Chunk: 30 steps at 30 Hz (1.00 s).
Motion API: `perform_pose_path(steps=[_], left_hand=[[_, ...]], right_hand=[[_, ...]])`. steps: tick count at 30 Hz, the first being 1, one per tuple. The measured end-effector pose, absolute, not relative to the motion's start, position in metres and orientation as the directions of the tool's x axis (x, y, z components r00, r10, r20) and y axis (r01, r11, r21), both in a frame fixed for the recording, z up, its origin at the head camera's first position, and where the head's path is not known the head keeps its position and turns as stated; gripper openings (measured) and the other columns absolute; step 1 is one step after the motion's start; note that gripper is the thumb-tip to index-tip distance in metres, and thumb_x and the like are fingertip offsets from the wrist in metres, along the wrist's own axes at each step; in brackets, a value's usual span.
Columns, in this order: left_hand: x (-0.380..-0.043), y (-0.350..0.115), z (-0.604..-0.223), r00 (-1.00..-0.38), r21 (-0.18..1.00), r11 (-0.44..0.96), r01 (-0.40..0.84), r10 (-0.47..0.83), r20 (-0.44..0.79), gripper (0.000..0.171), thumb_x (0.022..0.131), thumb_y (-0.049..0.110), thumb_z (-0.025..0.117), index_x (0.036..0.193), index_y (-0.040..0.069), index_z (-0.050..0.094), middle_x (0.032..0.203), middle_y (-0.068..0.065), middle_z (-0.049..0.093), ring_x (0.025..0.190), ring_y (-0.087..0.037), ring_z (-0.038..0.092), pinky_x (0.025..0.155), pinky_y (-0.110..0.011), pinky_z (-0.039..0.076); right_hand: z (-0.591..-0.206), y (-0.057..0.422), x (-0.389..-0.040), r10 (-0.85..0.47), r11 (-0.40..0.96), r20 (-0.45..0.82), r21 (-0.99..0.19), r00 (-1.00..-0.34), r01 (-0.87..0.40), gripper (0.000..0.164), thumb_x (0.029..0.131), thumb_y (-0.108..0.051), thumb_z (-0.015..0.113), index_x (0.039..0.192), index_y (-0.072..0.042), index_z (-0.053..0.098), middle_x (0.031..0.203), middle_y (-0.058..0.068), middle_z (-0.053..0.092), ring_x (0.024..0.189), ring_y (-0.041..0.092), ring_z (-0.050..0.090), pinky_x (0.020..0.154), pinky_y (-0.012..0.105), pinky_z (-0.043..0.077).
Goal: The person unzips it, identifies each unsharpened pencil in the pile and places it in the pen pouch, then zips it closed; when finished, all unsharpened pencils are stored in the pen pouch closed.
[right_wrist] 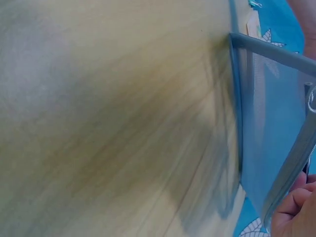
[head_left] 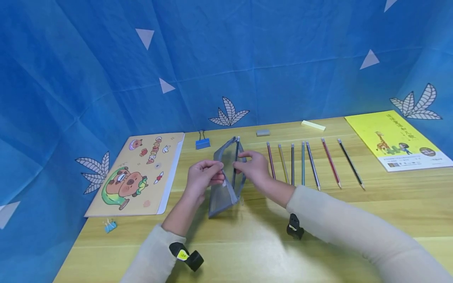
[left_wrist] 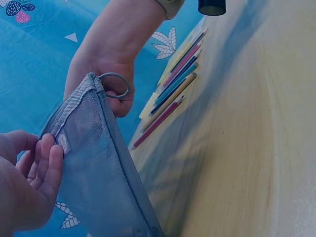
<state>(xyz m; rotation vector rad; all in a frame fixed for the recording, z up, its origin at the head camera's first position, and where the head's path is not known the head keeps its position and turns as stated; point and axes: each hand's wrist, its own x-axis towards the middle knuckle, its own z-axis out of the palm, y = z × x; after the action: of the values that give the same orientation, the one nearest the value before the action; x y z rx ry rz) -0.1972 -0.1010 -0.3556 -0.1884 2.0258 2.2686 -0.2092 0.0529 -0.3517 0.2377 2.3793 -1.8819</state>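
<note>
A grey mesh zipper pouch point(head_left: 220, 198) is held up on edge over the middle of the table, its mouth spread apart. My left hand point(head_left: 203, 177) pinches the near-left side of the mouth between thumb and fingers. With thumb and fingers, my right hand point(head_left: 255, 168) grips a dark pencil point(head_left: 236, 152) lying lengthwise within the mouth. In the left wrist view the left fingers point(left_wrist: 48, 165) sit beside a small label on the pouch point(left_wrist: 94, 153), and the right hand point(left_wrist: 111, 84) is partly hidden behind it. The right wrist view catches the right hand point(right_wrist: 296, 210) at the pouch's zipper edge.
Several pencils point(head_left: 314, 167) lie in a row to the right. Farther right is a yellow book point(head_left: 393, 133). A capybara folder point(head_left: 141, 196) lies left, with a teal clip point(head_left: 110, 226) below it. Behind are a blue binder clip point(head_left: 203, 144), a grey cylinder point(head_left: 263, 133) and a cream stick point(head_left: 313, 125).
</note>
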Motion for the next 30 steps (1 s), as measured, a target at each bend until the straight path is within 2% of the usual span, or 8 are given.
perform_pose_path(steps=[5, 7, 10, 14, 18, 23, 26, 30], left_hand=[[-0.216, -0.11, -0.388, -0.989, 0.983, -0.114, -0.145, -0.004, -0.146, 0.035, 0.068, 0.025, 0.071, 0.093, 0.004, 0.06, 0.076, -0.012, 0.063, 0.061, -0.019, 0.062, 0.059, -0.032, 0.054], [-0.221, -0.113, -0.396, -0.991, 0.983, -0.128, -0.134, 0.009, -0.134, 0.034, 0.068, 0.025, 0.071, 0.093, 0.005, 0.061, 0.076, -0.011, 0.063, 0.061, -0.019, 0.062, 0.058, -0.031, 0.054], [-0.215, -0.109, -0.388, -0.992, 0.983, -0.133, -0.124, 0.0, -0.125, 0.029, 0.071, 0.02, 0.07, 0.092, 0.002, 0.06, 0.074, -0.013, 0.062, 0.059, -0.019, 0.061, 0.057, -0.032, 0.054], [-0.195, -0.101, -0.359, -0.99, 0.98, -0.144, -0.137, -0.016, -0.141, 0.023, 0.072, 0.012, 0.068, 0.089, 0.0, 0.059, 0.069, -0.011, 0.061, 0.055, -0.016, 0.06, 0.054, -0.03, 0.054], [-0.189, -0.098, -0.35, -0.989, 0.979, -0.137, -0.147, -0.01, -0.15, 0.022, 0.072, 0.011, 0.068, 0.088, -0.001, 0.059, 0.068, -0.011, 0.061, 0.054, -0.015, 0.059, 0.054, -0.029, 0.054], [-0.218, -0.108, -0.397, -0.993, 0.986, -0.121, -0.112, -0.019, -0.115, 0.039, 0.064, 0.027, 0.074, 0.092, 0.003, 0.06, 0.076, -0.016, 0.062, 0.06, -0.021, 0.061, 0.058, -0.036, 0.053], [-0.235, -0.116, -0.425, -0.996, 0.988, -0.136, -0.078, -0.02, -0.082, 0.045, 0.059, 0.033, 0.076, 0.092, 0.006, 0.062, 0.08, -0.019, 0.061, 0.063, -0.026, 0.062, 0.059, -0.039, 0.053], [-0.237, -0.118, -0.429, -0.997, 0.987, -0.144, -0.076, -0.02, -0.08, 0.045, 0.059, 0.032, 0.076, 0.092, 0.006, 0.062, 0.081, -0.02, 0.061, 0.063, -0.027, 0.062, 0.059, -0.041, 0.052]], right_hand=[[-0.35, 0.05, -0.21, 0.045, 0.291, -0.167, -0.941, -0.985, 0.173, 0.037, 0.068, -0.014, 0.067, 0.104, -0.011, 0.057, 0.064, 0.003, 0.063, 0.045, 0.011, 0.048, 0.034, 0.018, 0.028], [-0.351, 0.049, -0.21, 0.034, 0.312, -0.161, -0.936, -0.986, 0.164, 0.037, 0.068, -0.014, 0.068, 0.104, -0.01, 0.058, 0.063, 0.002, 0.063, 0.051, 0.011, 0.055, 0.039, 0.02, 0.037], [-0.351, 0.047, -0.211, 0.006, 0.335, -0.154, -0.931, -0.988, 0.147, 0.038, 0.069, -0.014, 0.068, 0.105, -0.008, 0.058, 0.063, 0.002, 0.063, 0.058, 0.013, 0.06, 0.055, 0.024, 0.049], [-0.352, 0.047, -0.21, -0.026, 0.359, -0.156, -0.923, -0.987, 0.137, 0.038, 0.069, -0.015, 0.069, 0.105, -0.006, 0.058, 0.063, 0.003, 0.063, 0.06, 0.013, 0.061, 0.069, 0.029, 0.051], [-0.353, 0.05, -0.21, -0.071, 0.359, -0.15, -0.926, -0.986, 0.114, 0.041, 0.07, -0.019, 0.069, 0.107, -0.005, 0.058, 0.068, 0.003, 0.064, 0.06, 0.014, 0.059, 0.059, 0.026, 0.051], [-0.352, 0.066, -0.207, -0.093, 0.262, -0.105, -0.962, -0.99, 0.077, 0.035, 0.074, -0.018, 0.066, 0.106, -0.006, 0.059, 0.069, 0.009, 0.061, 0.044, 0.009, 0.044, 0.037, 0.019, 0.038], [-0.352, 0.085, -0.207, -0.064, 0.199, -0.085, -0.977, -0.994, 0.071, 0.033, 0.076, -0.016, 0.064, 0.106, -0.007, 0.058, 0.073, 0.015, 0.06, 0.038, 0.006, 0.035, 0.033, 0.016, 0.029], [-0.357, 0.119, -0.212, 0.004, 0.181, -0.08, -0.98, -0.997, 0.079, 0.033, 0.077, -0.017, 0.063, 0.109, -0.007, 0.057, 0.078, 0.015, 0.061, 0.038, 0.006, 0.037, 0.034, 0.016, 0.033]])
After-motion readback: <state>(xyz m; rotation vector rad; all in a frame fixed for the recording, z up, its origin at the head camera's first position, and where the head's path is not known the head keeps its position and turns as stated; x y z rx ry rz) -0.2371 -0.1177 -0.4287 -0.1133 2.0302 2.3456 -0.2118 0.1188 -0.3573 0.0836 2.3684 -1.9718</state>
